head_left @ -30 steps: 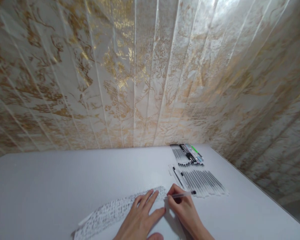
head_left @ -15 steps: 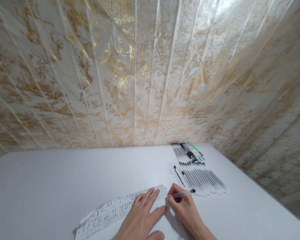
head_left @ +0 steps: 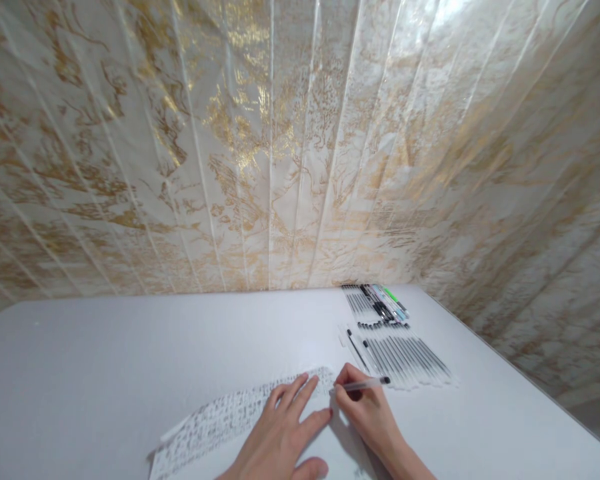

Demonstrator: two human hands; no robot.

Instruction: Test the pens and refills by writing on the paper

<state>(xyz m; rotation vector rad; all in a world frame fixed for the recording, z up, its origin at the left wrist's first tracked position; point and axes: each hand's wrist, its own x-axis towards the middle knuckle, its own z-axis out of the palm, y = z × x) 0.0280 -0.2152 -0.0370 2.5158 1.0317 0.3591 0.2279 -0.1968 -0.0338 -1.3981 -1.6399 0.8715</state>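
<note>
My right hand [head_left: 364, 403] is closed around a clear pen with a black end [head_left: 367, 384], its tip down at the paper near the right edge of the writing. Under both hands lies a white sheet of paper [head_left: 215, 430], its upper part covered in rows of dark handwriting and its lower part bare. My left hand [head_left: 285, 427] rests flat on the sheet with fingers spread, left of the pen tip. The characters are too small to read.
To the right of the sheet, several clear pens [head_left: 407, 357] lie side by side in a row, with a dark pen [head_left: 357, 350] to their left. Farther back is another group of pens and markers [head_left: 380, 303], one bright green. A gold-patterned curtain [head_left: 260, 167] hangs behind the white table [head_left: 130, 353].
The view has shifted very slightly. My right hand and pen have moved only a little at the paper; my left hand stays spread on the sheet.
</note>
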